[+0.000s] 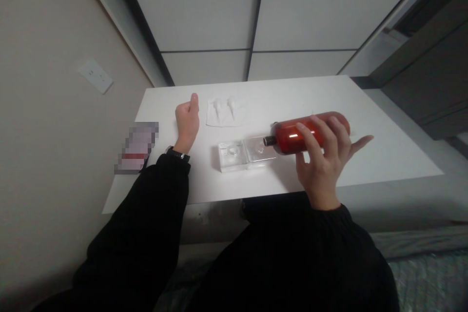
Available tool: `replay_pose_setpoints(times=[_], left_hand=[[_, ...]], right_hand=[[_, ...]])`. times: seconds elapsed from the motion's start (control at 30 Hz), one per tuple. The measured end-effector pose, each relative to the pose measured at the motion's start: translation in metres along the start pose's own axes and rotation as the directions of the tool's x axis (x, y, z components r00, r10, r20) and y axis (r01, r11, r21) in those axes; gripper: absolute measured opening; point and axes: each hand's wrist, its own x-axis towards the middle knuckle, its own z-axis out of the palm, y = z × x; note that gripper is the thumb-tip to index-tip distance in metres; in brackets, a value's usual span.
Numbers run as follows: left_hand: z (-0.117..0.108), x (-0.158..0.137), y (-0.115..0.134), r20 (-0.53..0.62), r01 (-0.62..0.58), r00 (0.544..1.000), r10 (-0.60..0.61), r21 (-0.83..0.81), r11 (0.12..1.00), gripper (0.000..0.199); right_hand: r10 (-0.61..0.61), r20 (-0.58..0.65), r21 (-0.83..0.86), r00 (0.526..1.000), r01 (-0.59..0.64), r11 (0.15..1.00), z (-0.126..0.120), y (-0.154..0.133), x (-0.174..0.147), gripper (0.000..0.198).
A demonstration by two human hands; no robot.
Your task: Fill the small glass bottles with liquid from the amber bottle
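Head view, two bare hands: right hand [323, 161], fingers spread and clamped around a red bottle [290, 137], held on its side above the white table [387, 156], dark neck leftward; the mid-body grip probably balances its weight. Left hand [188, 124], a loose fist, fingers curled together, thumb up; whether it encloses anything cannot be told. One clear case [233, 157], lying opened flat, presumably to expose both halves; its right end meets the bottle's outline, and the gap in height is unclear. Two small white pieces [231, 106], on a white sheet [223, 121], perhaps keeping them off the tabletop; details washed out. One pixelated item [137, 148], far left, unidentifiable. Bottle's underside and contents: not discernible.
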Motion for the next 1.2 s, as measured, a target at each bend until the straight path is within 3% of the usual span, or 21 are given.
replay_pose_setpoints(times=[0.4,0.8,1.03,1.2], left_hand=[[0.0,0.001,-0.001,0.015,0.007,1.0,-0.007,-0.01,1.0,0.072],[0.0,0.001,0.0,0.026,-0.031,0.999,0.032,-0.01,0.999,0.073],[0.001,0.002,-0.005,0.036,-0.048,0.998,0.048,-0.011,0.999,0.074],[0.003,0.003,-0.008,0.028,-0.05,0.998,0.051,-0.019,0.999,0.079]], right_hand=[[0.114,0.071,0.065,0.991,-0.119,0.991,-0.005,-0.008,0.009,0.059],[0.102,0.068,0.023,0.993,-0.103,0.994,-0.008,-0.012,0.012,0.048],[0.011,0.049,-0.022,0.999,-0.01,1.0,-0.005,-0.005,0.008,0.056],[-0.18,-0.118,-0.133,0.977,0.164,0.978,0.006,0.004,0.006,0.065]])
